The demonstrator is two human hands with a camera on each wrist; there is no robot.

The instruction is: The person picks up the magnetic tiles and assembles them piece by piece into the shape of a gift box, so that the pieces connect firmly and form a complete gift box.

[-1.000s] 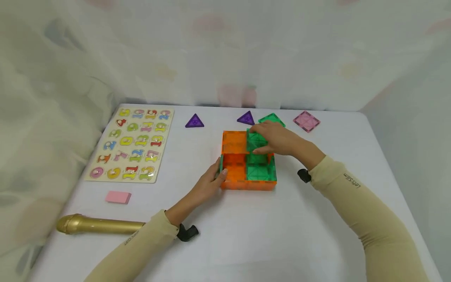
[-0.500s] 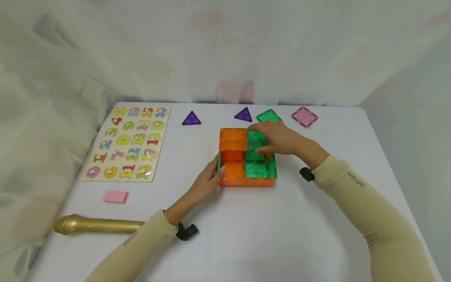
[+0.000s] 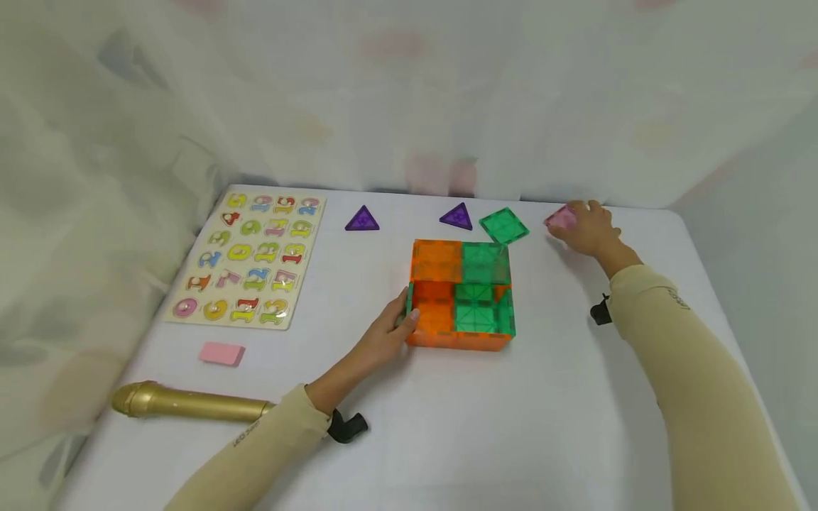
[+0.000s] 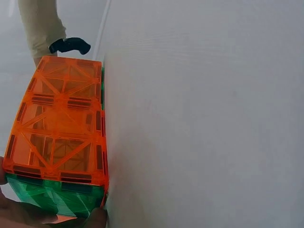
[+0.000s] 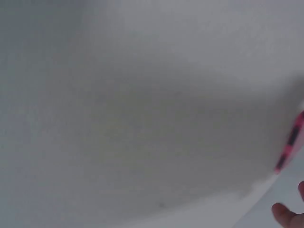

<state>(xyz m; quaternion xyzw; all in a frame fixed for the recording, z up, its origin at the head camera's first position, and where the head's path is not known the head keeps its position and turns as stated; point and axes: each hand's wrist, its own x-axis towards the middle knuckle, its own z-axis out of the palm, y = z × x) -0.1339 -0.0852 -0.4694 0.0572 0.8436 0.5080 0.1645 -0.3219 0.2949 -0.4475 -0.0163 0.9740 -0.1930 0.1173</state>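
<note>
My left hand (image 3: pixel 383 333) grips the left side of a box built from orange and green magnetic tiles (image 3: pixel 437 262), its thumb over the near left corner. In the left wrist view, the fingers lie around the green end of the tile box (image 4: pixel 57 118). A green section sits at the box's back right; its front part is uncovered. At the back right, my right hand (image 3: pixel 591 231) pinches a pink magnetic tile (image 3: pixel 559 217), partly hidden by the fingers. In the right wrist view only an edge of the pink tile (image 5: pixel 291 142) shows, tilted, beside two fingertips.
A loose green tile (image 3: pixel 505 226) lies behind the box, near two purple triangle tiles (image 3: pixel 457 216). At left are a number puzzle board (image 3: pixel 246 259), a pink block (image 3: pixel 221 353) and a gold microphone-shaped object (image 3: pixel 192 403) partly under the left forearm. Curtains surround the white table.
My right hand has left the green section on top of the box and moved right and back to the pink tile. The left hand keeps its grip on the box.
</note>
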